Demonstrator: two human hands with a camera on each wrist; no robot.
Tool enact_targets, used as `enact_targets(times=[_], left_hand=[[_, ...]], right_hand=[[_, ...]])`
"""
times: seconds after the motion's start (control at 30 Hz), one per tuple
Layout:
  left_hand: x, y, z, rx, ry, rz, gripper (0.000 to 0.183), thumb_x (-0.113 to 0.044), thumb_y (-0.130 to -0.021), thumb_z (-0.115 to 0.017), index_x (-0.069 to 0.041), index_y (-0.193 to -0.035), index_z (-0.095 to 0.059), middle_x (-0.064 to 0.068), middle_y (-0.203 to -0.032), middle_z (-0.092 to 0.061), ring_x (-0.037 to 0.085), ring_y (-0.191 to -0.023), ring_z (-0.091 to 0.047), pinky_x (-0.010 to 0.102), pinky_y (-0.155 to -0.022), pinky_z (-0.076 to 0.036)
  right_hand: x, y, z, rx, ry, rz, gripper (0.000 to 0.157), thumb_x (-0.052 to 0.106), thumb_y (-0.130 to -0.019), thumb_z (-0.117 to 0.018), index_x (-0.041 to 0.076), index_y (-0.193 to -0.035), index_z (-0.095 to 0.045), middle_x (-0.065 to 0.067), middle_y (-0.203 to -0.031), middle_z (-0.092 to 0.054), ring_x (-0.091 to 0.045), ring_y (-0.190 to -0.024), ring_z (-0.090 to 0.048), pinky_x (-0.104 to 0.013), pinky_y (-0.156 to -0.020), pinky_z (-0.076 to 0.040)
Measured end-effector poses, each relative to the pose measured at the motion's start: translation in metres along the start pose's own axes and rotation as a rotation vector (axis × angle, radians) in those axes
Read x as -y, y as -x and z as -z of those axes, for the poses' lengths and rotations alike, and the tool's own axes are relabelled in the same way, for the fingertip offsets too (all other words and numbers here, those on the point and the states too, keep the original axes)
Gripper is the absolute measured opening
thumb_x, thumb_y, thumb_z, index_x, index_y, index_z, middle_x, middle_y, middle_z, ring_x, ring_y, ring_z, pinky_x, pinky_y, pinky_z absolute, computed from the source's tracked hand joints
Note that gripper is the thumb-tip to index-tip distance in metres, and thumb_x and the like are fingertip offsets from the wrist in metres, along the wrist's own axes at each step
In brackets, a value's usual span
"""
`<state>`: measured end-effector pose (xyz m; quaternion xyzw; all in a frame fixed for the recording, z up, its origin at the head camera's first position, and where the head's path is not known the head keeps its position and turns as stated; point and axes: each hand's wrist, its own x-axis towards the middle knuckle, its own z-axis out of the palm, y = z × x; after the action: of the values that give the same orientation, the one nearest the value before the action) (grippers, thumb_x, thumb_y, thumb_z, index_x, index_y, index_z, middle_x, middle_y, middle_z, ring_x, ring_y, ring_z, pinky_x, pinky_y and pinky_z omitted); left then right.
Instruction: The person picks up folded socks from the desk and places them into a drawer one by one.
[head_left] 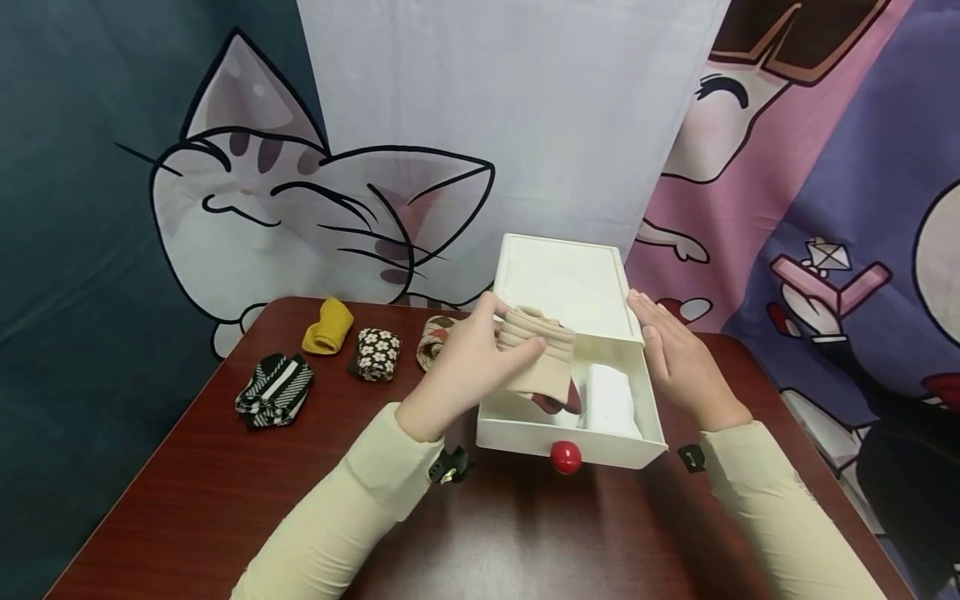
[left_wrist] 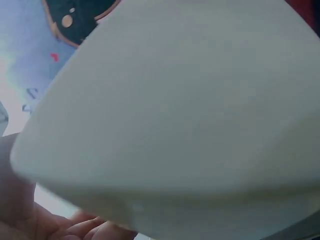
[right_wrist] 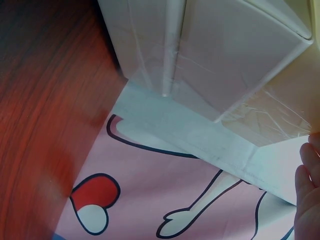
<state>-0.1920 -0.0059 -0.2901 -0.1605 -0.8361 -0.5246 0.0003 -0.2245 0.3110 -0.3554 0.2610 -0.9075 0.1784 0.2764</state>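
Note:
In the head view, my left hand (head_left: 472, 358) pinches a folded beige sock bundle (head_left: 553, 354) with dark red parts at its lower edge. The bundle is over the left part of a pulled-out white drawer (head_left: 517, 435), which has a red knob (head_left: 566, 457). Inside, on the right, lies a white rolled bundle (head_left: 609, 400). My right hand (head_left: 684, 367) has straight fingers against the right side of the white box (head_left: 562, 279). Only a few fingertips (right_wrist: 306, 172) of it show in the right wrist view. A blurred pale surface (left_wrist: 170, 110) fills most of the left wrist view.
On the brown table (head_left: 337, 467) to the left lie a yellow rolled sock (head_left: 328, 327), a black-and-white bundle (head_left: 275, 390), a flowered roll (head_left: 377, 354) and a patterned roll (head_left: 432, 340) partly behind my left hand. A printed curtain (head_left: 480, 92) hangs behind the table.

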Motion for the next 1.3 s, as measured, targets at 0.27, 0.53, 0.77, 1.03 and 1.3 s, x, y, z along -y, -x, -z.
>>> enact_targets(times=[0.27,0.53,0.77,1.03,1.3], left_hand=[[-0.004,0.005,-0.011,0.012,-0.163,-0.096,0.036,-0.032,-0.091,-0.074,-0.008,-0.104,-0.05,-0.002,-0.066,-0.05,0.011,-0.056,-0.049,0.024,-0.047,-0.041],[-0.005,0.006,-0.018,0.022,-0.363,-0.116,0.038,-0.041,-0.093,-0.071,-0.011,-0.093,-0.047,-0.002,-0.062,-0.044,0.015,-0.053,-0.047,0.026,-0.043,-0.034],[-0.005,0.006,-0.023,0.012,-0.486,-0.147,0.04,-0.046,-0.097,-0.064,-0.008,-0.094,-0.051,0.002,-0.059,-0.05,0.018,-0.051,-0.053,0.029,-0.044,-0.04],[0.0,0.006,-0.027,-0.052,-0.576,-0.229,0.037,-0.039,-0.099,-0.063,-0.006,-0.086,-0.052,0.004,-0.057,-0.051,0.024,-0.052,-0.06,0.035,-0.046,-0.047],[0.001,0.009,-0.027,-0.111,-0.59,-0.281,0.028,-0.03,-0.097,-0.069,-0.004,-0.094,-0.058,0.007,-0.072,-0.061,0.024,-0.066,-0.065,0.037,-0.056,-0.055]], right_hand=[[-0.001,0.0,0.002,0.006,0.008,-0.007,0.046,0.014,-0.108,-0.04,0.004,-0.153,-0.043,-0.016,-0.155,-0.044,-0.031,-0.144,-0.041,-0.027,-0.122,-0.019],[-0.001,-0.002,0.001,0.016,0.01,0.0,0.047,0.014,-0.108,-0.039,0.003,-0.153,-0.043,-0.016,-0.155,-0.044,-0.031,-0.144,-0.04,-0.028,-0.122,-0.018],[0.0,-0.002,0.001,0.015,0.007,-0.001,0.046,0.014,-0.108,-0.039,0.003,-0.153,-0.043,-0.016,-0.155,-0.044,-0.029,-0.146,-0.039,-0.027,-0.122,-0.018],[0.001,-0.001,0.001,0.016,0.013,-0.01,0.047,0.014,-0.108,-0.039,0.004,-0.153,-0.043,-0.015,-0.156,-0.044,-0.03,-0.145,-0.04,-0.026,-0.122,-0.017],[0.001,-0.001,0.001,0.022,0.008,-0.01,0.047,0.014,-0.108,-0.04,0.004,-0.153,-0.043,-0.016,-0.156,-0.044,-0.035,-0.143,-0.042,-0.026,-0.122,-0.017]])
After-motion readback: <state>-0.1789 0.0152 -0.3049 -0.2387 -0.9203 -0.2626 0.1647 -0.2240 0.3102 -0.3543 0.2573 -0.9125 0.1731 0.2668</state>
